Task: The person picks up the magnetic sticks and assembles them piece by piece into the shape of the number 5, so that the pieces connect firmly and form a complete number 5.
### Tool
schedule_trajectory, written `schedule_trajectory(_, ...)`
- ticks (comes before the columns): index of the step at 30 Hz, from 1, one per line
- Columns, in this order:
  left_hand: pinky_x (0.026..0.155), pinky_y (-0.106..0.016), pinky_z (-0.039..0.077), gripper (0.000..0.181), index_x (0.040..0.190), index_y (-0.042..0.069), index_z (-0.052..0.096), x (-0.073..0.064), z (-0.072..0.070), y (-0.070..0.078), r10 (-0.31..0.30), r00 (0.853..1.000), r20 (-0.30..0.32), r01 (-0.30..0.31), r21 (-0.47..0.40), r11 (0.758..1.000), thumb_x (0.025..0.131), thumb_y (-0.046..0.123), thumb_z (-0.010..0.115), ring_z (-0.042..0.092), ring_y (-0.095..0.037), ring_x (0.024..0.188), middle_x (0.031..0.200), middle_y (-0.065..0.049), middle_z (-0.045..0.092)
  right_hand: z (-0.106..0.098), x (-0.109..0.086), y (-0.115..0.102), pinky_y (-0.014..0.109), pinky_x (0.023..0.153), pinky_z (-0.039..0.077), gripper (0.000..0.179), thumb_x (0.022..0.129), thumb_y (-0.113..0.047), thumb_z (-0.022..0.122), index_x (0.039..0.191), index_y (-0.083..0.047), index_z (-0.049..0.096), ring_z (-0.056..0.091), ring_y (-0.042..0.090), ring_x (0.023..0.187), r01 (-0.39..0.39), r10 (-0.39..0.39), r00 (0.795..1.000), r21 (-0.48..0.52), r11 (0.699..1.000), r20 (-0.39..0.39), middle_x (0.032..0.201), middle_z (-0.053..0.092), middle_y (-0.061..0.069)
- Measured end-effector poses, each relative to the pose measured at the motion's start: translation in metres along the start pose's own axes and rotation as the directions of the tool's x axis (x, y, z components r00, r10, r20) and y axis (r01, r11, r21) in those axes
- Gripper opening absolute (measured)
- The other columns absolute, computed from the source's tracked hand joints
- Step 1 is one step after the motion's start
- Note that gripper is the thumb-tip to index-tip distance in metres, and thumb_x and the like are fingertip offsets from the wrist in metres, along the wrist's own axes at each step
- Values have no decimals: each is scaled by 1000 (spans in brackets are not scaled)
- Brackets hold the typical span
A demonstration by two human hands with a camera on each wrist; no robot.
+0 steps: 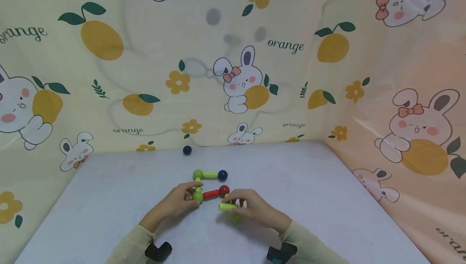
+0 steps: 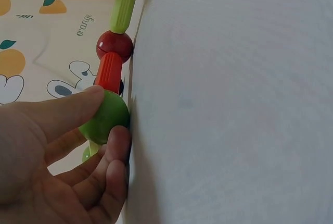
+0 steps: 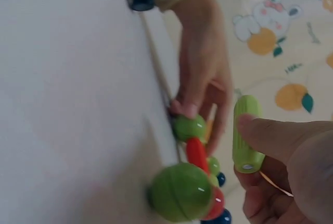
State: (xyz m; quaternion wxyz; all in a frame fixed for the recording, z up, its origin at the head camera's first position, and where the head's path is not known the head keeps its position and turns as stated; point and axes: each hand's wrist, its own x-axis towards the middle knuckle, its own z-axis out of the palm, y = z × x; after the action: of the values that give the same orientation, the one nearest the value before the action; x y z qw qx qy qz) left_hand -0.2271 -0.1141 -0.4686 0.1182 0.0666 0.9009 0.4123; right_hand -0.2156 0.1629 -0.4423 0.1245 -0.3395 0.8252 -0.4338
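Note:
My left hand grips a green ball at a corner of a chain of balls and rods lying on the white table. From that ball a red rod runs to a red ball, then a light green rod leads to another green ball nearer me. Behind the left hand, a further green ball joins a light green rod and a dark blue ball. Between thumb and fingers, my right hand pinches a separate light green rod, above the chain's near end.
A loose dark blue ball lies at the table's back edge. The white table meets a patterned cloth backdrop behind and at the right. Dark bands circle both wrists.

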Motion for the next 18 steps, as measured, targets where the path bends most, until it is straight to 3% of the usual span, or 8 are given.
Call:
schedule_trajectory(5,71,-29,46,55,137,18,62,0,0,0,-1,1000,-3,1,-2,1000,85,10,80,53,-16,79,108,-6,65,12,1,0,19,77,50,28,90,-13,75,118,-7,73,59,0,90,28,-28,1000,-28,999,6,111,75,4)
schedule_trajectory(9,71,-29,46,55,137,18,62,0,0,0,0,1000,-3,0,-2,1000,85,10,80,53,-16,79,108,-5,65,19,0,3,20,84,52,27,91,-15,75,117,-9,73,60,-1,94,41,-40,999,-53,998,29,114,76,2)
schedule_trajectory(14,71,-29,45,55,137,18,62,0,-2,1,0,1000,2,0,-1,1000,85,11,79,52,-16,80,108,-6,64,24,1,7,19,84,53,25,90,-15,75,115,-11,75,62,-1,93,122,-117,992,-127,984,45,108,77,-1)
schedule_trajectory(18,71,-29,45,55,137,17,62,-1,-3,1,5,1000,11,-4,-5,1000,86,11,79,52,-16,80,109,-6,64,26,0,8,20,87,44,23,90,-18,76,113,-18,76,60,-3,94,109,-103,994,-183,977,43,106,75,-10)
